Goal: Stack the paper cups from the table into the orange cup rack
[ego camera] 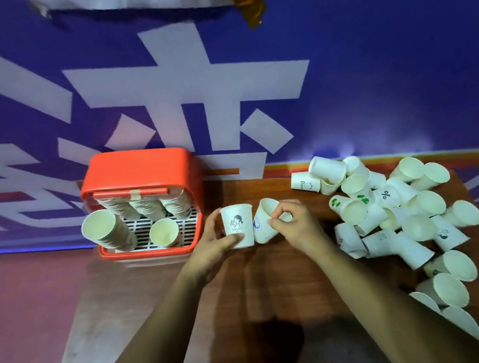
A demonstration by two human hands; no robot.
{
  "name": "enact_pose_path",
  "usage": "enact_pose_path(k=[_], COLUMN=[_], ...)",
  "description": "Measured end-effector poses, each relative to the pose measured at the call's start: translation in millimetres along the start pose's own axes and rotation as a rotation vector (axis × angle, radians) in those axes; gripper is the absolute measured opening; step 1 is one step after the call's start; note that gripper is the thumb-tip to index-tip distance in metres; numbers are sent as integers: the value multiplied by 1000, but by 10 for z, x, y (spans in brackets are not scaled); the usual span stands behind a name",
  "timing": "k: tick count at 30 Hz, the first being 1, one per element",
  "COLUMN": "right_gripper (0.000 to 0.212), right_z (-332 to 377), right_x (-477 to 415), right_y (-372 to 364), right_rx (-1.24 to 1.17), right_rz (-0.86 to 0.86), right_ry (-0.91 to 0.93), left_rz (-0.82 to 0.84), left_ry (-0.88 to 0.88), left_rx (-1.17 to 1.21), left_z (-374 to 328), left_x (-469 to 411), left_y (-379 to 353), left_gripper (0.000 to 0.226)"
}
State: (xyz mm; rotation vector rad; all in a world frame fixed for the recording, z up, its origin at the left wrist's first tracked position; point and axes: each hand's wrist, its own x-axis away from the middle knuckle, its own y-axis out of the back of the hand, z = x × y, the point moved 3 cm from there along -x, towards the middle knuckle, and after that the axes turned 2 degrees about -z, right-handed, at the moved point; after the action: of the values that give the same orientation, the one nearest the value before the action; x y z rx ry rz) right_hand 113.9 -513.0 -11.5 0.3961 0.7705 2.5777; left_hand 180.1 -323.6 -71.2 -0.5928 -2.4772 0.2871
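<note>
Orange cup rack (139, 168) sat at table's (273, 290) far-left edge, paper cups (417, 227) piled along right edge, open wood between. Left hand (215, 246) gripped upright cup (238, 225); right hand (296, 225) pinched tilted cup (265, 223) beside it.

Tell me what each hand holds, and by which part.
The left hand grips an upright cup round its side wall. The right hand holds a tilted cup at its rim, fingers curled over the mouth.

Purple banner (383, 71) w/ white lettering (183, 78); gold tape (249, 3) up top.
</note>
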Motion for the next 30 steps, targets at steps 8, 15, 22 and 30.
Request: enact_pose_path(k=[8, 15, 22, 30], right_gripper=[6, 46, 63, 59], right_z=[718, 955, 926, 951], right_x=[-5, -65, -98, -157], right_y=[-722, -1158, -1235, -1341], right_rx=[31, -30, 30, 33], right_rz=[105, 66, 19, -1], right_ry=[58, 26, -18, -9], left_rz=[-82, -302, -285, -292], left_ry=[-150, -322, -434, -380], left_rx=[-109, -203, -408, -729], left_z=[-522, -694, -616, -425], left_x=[247, 177, 103, -98], left_y=[774, 1551, 1697, 1785], left_gripper=[47, 72, 74, 76])
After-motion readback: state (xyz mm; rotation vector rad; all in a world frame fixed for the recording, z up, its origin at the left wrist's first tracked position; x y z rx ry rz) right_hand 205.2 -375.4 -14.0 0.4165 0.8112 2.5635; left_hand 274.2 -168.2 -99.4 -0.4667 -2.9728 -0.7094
